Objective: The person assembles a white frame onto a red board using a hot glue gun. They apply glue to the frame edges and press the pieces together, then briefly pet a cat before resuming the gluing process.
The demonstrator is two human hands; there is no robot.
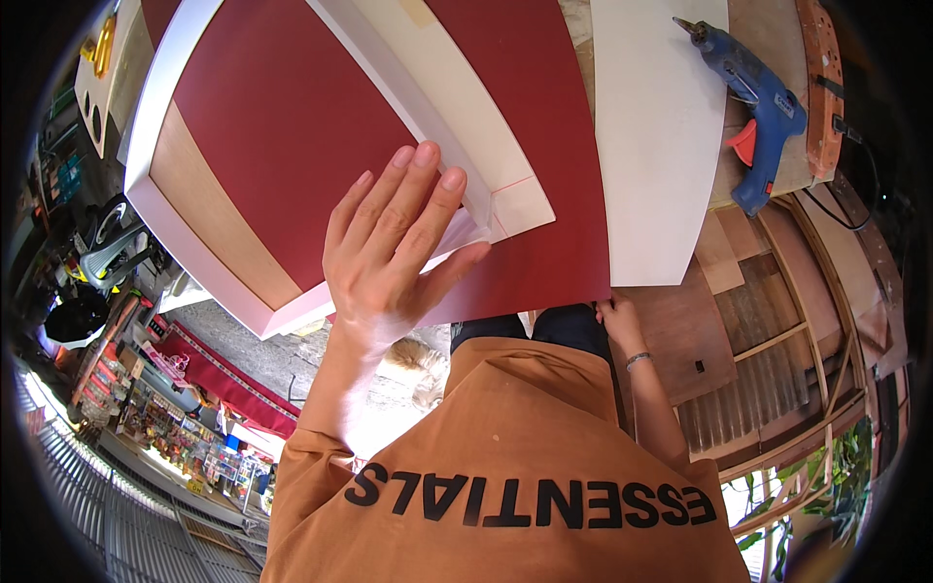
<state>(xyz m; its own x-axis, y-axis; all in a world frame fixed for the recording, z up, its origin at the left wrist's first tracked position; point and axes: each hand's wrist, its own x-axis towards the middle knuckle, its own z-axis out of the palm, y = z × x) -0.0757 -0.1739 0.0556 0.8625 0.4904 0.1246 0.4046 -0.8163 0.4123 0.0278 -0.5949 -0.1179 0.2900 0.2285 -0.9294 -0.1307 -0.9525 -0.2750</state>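
White frame [202, 255], at left over red board [578, 185]. Left hand [384, 238]: fingers extended, empty, partly hiding frame's near edge; contact unclear. Right hand [619, 321]: fingers curled by board's near edge; grip: cannot tell. Brown shirt [505, 398], near: dark lettering. Right: white panel [656, 146], blue glue gun [753, 83].

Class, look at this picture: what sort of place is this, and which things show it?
Probably a small craft or woodworking workshop: a blue hot glue gun at the right, a white frame over a maroon surface, and brown wooden panels suggest so.
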